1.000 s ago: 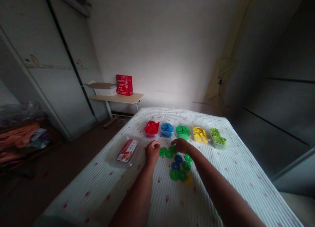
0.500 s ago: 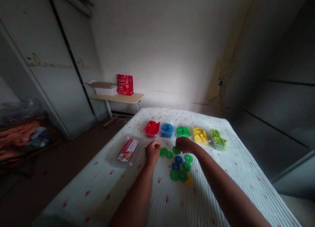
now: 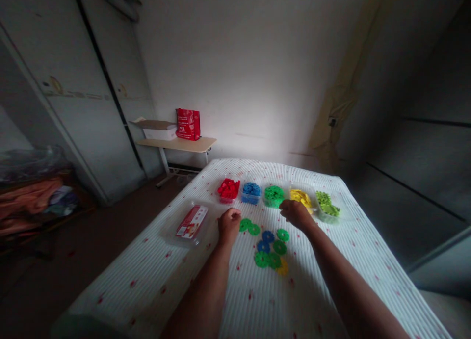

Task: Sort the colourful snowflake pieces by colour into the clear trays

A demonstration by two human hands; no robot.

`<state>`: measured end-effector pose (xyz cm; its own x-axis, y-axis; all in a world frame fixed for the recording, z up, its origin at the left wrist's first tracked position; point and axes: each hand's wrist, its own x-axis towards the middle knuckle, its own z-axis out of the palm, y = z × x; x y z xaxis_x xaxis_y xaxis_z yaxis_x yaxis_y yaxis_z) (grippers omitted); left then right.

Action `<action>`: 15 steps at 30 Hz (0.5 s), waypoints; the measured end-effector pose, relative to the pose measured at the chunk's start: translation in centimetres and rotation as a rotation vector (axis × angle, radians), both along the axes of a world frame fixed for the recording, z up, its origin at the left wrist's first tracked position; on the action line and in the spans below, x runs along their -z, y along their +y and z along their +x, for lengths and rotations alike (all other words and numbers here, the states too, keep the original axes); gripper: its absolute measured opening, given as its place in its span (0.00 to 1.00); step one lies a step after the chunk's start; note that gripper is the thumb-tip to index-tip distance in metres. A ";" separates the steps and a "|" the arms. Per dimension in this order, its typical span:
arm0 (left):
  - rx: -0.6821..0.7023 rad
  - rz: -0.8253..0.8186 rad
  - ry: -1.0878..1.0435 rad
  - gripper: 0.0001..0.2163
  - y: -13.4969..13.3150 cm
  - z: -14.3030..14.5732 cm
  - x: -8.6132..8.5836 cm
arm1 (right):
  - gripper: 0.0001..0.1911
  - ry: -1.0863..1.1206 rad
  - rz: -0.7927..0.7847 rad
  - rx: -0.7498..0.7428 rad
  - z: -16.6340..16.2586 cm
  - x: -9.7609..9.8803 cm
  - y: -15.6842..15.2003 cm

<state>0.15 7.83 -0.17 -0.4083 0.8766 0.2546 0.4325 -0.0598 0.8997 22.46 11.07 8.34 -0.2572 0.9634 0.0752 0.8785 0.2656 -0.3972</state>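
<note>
My left hand (image 3: 229,222) is curled closed just left of two touching green notched discs (image 3: 249,226); what its fingers hold, if anything, is hidden. My right hand (image 3: 295,212) is also closed, at the front of the tubs of green discs (image 3: 274,195) and yellow pieces (image 3: 300,199); I cannot make out anything in its fingers. Between my forearms, a curved chain of discs lies on the striped cloth: blue discs (image 3: 265,242), several green discs (image 3: 274,260) and a yellow disc (image 3: 282,267) at the near end.
Clear tubs of red pieces (image 3: 228,189), blue discs (image 3: 251,192) and light green pieces (image 3: 327,204) complete the row at the back. A clear plastic lid (image 3: 192,222) with a red-and-white label lies at left. Beyond stands a side table (image 3: 176,143) with a red bag (image 3: 188,124).
My right hand has moved right and away from the loose green discs, toward the tubs. The green disc that was under it no longer shows on the cloth. My left hand has hardly moved.
</note>
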 end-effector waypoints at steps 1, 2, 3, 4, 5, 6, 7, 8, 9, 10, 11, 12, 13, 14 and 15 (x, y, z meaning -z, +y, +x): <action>-0.003 0.000 0.003 0.06 0.0 0.0 -0.1 | 0.10 -0.007 -0.031 -0.042 0.4 0.5 -0.5; -0.005 -0.002 0.009 0.06 -0.1 0.0 -0.2 | 0.10 -0.014 -0.057 -0.076 0.7 0.9 -0.9; -0.006 -0.003 0.015 0.06 -0.2 0.0 -0.3 | 0.11 -0.022 -0.075 -0.097 1.0 1.2 -1.3; -0.005 -0.003 0.020 0.06 -0.3 0.1 -0.4 | 0.11 -0.029 -0.082 -0.107 1.3 1.5 -1.6; -0.003 -0.001 0.022 0.06 -0.4 0.1 -0.6 | 0.12 -0.039 -0.083 -0.111 1.5 1.7 -1.9; -0.001 0.000 0.022 0.06 -0.5 0.1 -0.7 | 0.12 -0.054 -0.085 -0.114 1.7 1.8 -2.1; 0.000 -0.002 0.020 0.06 -0.6 0.1 -0.9 | 0.14 -0.071 -0.092 -0.117 1.7 2.0 -2.3; -0.002 -0.005 0.019 0.06 -0.6 0.1 -1.0 | 0.15 -0.088 -0.103 -0.121 1.8 2.2 -2.4; -0.005 -0.009 0.018 0.06 -0.7 0.1 -1.1 | 0.16 -0.107 -0.114 -0.126 1.8 2.4 -2.5; -0.007 -0.013 0.016 0.06 -0.8 0.1 -1.2 | 0.16 -0.128 -0.121 -0.132 1.7 2.6 -2.5; -0.008 -0.015 0.013 0.06 -0.8 0.1 -1.3 | 0.16 -0.148 -0.123 -0.140 1.7 2.8 -2.5; -0.006 -0.015 0.009 0.06 -0.8 0.2 -1.3 | 0.15 -0.165 -0.120 -0.149 1.6 3.1 -2.5; -0.004 -0.014 0.007 0.06 -0.8 0.2 -1.3 | 0.14 -0.179 -0.111 -0.157 1.6 3.2 -2.5; -0.002 -0.012 0.004 0.05 -0.8 0.2 -1.3 | 0.13 -0.188 -0.102 -0.161 1.5 3.4 -2.5; -0.003 -0.013 0.002 0.05 -0.8 0.2 -1.3 | 0.12 -0.192 -0.095 -0.156 1.5 3.4 -2.4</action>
